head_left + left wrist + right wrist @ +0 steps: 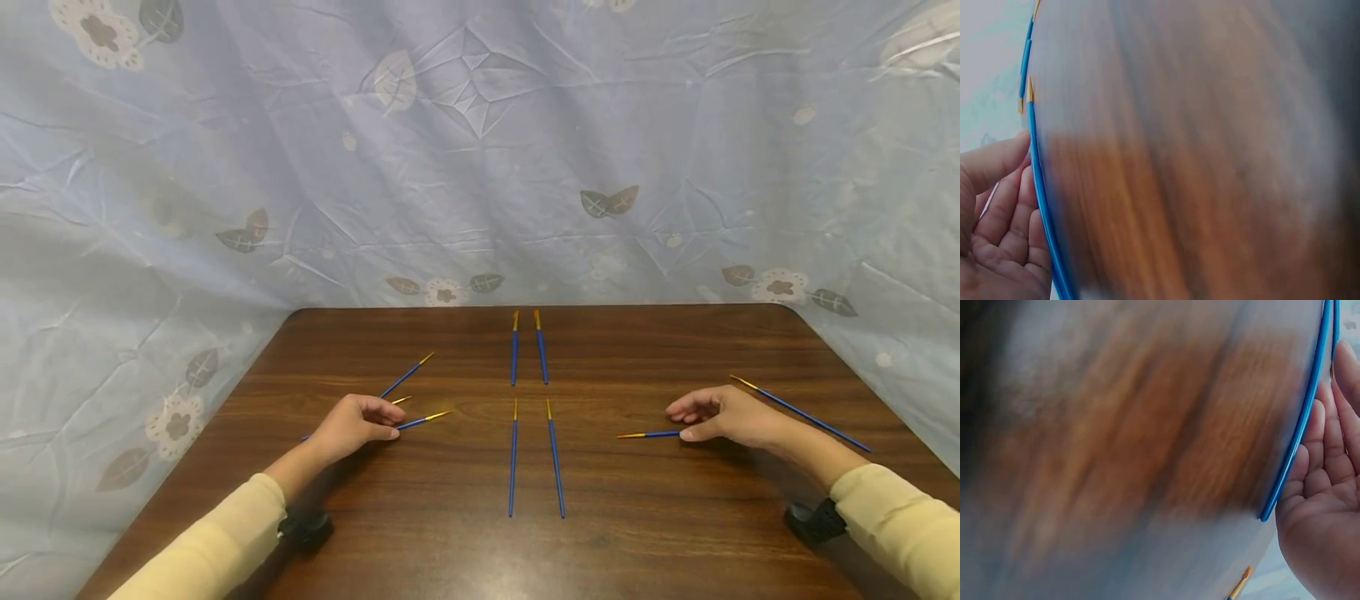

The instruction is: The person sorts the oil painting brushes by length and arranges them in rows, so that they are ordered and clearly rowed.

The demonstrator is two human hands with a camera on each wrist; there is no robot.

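My left hand (pixel 352 427) is over the left side of the table, its thumb tip at the handle of a blue paintbrush (pixel 422 421) with a gold ferrule. A gap shows between that thumb and the fingers. In the left wrist view the paintbrush (pixel 1036 147) runs past the thumb and loosely curled fingers. Over the right side, my right hand (pixel 731 415) has its thumb tip beside another blue paintbrush (pixel 651 434), bristles pointing left. The right wrist view shows this paintbrush (pixel 1300 425) in front of relaxed fingers. Whether either thumb touches is hard to tell.
Two paintbrushes (pixel 514 358) lie at the back centre, and another two (pixel 557 467) nearer the front. By the left hand are a slanted paintbrush (pixel 405 377) and a partly hidden one (pixel 402 400). One paintbrush (pixel 802 413) lies right of my right hand. A patterned curtain (pixel 480 167) surrounds the table.
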